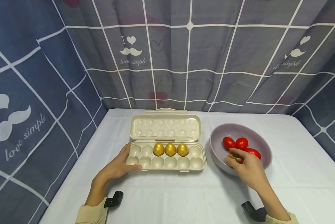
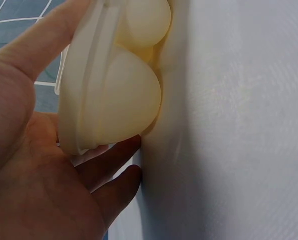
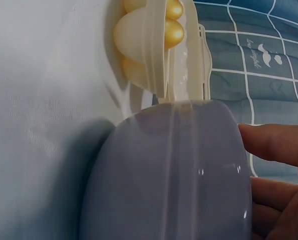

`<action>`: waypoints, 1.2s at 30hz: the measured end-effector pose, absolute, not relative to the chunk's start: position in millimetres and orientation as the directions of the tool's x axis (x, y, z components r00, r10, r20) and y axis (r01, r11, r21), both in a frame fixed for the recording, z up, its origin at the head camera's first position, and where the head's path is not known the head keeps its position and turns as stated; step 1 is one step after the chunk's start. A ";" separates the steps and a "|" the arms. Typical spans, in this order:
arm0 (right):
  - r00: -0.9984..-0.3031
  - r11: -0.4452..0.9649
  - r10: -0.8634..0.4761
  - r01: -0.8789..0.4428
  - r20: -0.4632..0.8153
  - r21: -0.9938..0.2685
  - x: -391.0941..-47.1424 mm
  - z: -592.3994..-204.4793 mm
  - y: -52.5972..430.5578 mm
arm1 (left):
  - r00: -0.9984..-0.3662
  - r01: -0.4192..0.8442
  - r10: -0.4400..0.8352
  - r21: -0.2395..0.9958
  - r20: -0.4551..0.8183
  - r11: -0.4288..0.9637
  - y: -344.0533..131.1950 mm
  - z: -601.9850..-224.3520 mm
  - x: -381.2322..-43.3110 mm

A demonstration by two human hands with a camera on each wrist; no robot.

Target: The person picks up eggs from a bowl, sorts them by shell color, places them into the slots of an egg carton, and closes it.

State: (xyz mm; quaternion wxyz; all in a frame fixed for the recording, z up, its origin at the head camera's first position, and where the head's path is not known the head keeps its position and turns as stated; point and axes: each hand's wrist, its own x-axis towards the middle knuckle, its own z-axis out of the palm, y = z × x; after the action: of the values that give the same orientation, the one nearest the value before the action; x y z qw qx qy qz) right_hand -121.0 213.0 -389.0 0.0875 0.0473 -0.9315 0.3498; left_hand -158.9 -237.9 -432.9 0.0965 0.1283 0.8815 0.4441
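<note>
A cream plastic egg carton lies with its lid folded back, and three golden eggs sit side by side in its back row. My left hand grips the carton's left end, thumb along the front edge and fingers round the side. On the right, my right hand reaches into a mauve bowl, pinching a golden egg mostly covered by the fingers. Several red tomatoes lie in the bowl beyond that hand. In the right wrist view the bowl's wall hides the fingertips.
A white cloth covers the table. Dark checked curtains hang behind it and on both sides. The bowl stands just right of the carton, with a narrow gap between them.
</note>
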 end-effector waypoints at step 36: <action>-0.980 0.747 -0.170 -0.199 0.107 -0.635 -140.0 -387.6 226.5 | -0.951 0.085 0.283 0.778 -0.122 0.622 -236.8 -424.9 -157.9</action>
State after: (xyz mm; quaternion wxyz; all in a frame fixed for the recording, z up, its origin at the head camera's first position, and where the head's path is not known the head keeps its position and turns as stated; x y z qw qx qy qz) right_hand -140.0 226.5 -387.6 0.0212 0.0987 -0.9343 0.3419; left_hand -157.9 -236.8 -424.9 0.1169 0.1029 0.8929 0.4224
